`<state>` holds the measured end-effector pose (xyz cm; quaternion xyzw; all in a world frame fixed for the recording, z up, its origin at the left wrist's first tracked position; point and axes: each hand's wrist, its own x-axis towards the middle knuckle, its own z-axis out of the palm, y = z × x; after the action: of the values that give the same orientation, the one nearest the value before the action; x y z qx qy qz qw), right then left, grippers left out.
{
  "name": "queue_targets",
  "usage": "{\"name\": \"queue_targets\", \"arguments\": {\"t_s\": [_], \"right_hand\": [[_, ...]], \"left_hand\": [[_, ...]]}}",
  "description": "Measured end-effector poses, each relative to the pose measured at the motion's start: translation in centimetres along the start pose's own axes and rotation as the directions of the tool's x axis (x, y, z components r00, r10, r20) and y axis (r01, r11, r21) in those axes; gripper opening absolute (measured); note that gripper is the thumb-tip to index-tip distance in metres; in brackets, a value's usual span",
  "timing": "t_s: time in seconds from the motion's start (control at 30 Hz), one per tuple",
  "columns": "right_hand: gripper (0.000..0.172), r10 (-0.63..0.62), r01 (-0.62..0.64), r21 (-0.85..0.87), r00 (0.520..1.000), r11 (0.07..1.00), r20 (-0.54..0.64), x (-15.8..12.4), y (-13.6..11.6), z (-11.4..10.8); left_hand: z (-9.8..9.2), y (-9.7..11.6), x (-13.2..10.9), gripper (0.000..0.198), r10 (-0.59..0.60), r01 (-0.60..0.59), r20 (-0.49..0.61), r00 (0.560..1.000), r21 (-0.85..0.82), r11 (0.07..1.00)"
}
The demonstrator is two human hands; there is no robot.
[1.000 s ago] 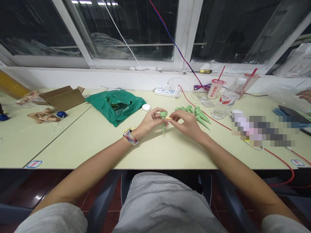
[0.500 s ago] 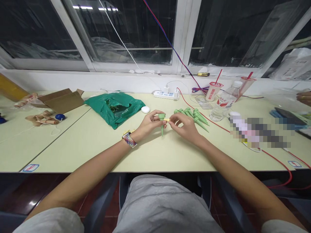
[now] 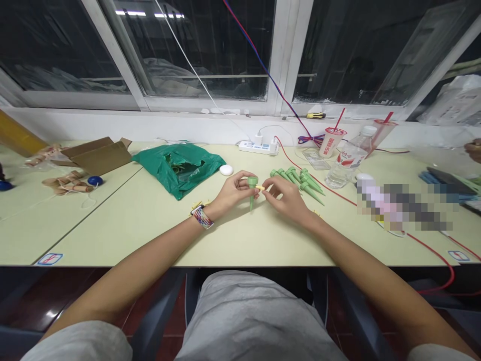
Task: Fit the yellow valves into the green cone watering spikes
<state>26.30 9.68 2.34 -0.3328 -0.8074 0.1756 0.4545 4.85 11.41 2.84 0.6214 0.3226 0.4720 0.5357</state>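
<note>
My left hand (image 3: 232, 192) grips a green plastic spike (image 3: 252, 190) by its wide top, with the point hanging down just above the pale table (image 3: 112, 220). My right hand (image 3: 286, 197) pinches a small yellow piece (image 3: 259, 188) against the side of the spike's head. Both hands meet at the middle of the table. A pile of several more green spikes (image 3: 300, 180) lies just behind my right hand. A patterned band is on my left wrist.
A green plastic bag (image 3: 178, 166) lies left of my hands, a white oval object (image 3: 226, 170) beside it. A cardboard box (image 3: 95, 153) and wooden pieces lie far left. A power strip (image 3: 258, 147), red cable, cups and a water bottle (image 3: 346, 158) stand at the back right. Another person's hand (image 3: 472, 148) shows at the right edge.
Both hands stay together on the spike and the yellow piece; only small finger shifts and a slight camera tilt show.
</note>
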Motion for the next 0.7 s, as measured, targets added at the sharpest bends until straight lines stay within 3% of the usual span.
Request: {"name": "queue_targets", "arguments": {"t_s": [0.07,0.17,0.23,0.33,0.5,0.63,0.7], "right_hand": [[0.022,0.042,-0.041,-0.045,0.998,0.998,0.036,-0.01,-0.08,-0.10],[0.042,0.164,-0.154,-0.112,0.983,0.982,0.086,0.03,-0.20,-0.45],[0.043,0.199,-0.188,-0.123,0.976,0.974,0.087,0.02,-0.28,-0.66],[0.021,0.128,-0.119,-0.135,0.990,0.984,0.061,-0.14,-0.33,-0.74],[0.018,-0.045,0.071,-0.282,0.994,0.957,0.100,-0.34,-0.22,-0.43],[0.040,0.086,-0.055,-0.202,0.985,0.978,0.148,-0.34,-0.40,-0.02],[0.038,0.101,-0.074,-0.180,0.984,0.981,0.146,-0.40,-0.54,0.13]], "left_hand": [[0.23,0.10,-0.10,0.051,-0.014,0.014,0.004,1.000,0.001,1.000],[0.42,0.17,-0.12,0.050,-0.019,0.019,0.010,1.000,0.003,1.000],[0.40,0.16,-0.08,0.050,-0.012,0.012,0.011,1.000,0.000,1.000],[0.24,0.04,-0.05,0.049,-0.011,0.011,0.015,1.000,-0.004,1.000],[0.08,-0.18,-0.20,0.048,-0.035,0.035,0.079,0.996,0.002,0.999],[0.29,0.11,-0.48,0.046,-0.032,0.031,0.097,0.995,0.012,0.999],[0.42,0.41,-0.63,0.044,-0.042,0.045,0.111,0.993,-0.030,0.999]]}}
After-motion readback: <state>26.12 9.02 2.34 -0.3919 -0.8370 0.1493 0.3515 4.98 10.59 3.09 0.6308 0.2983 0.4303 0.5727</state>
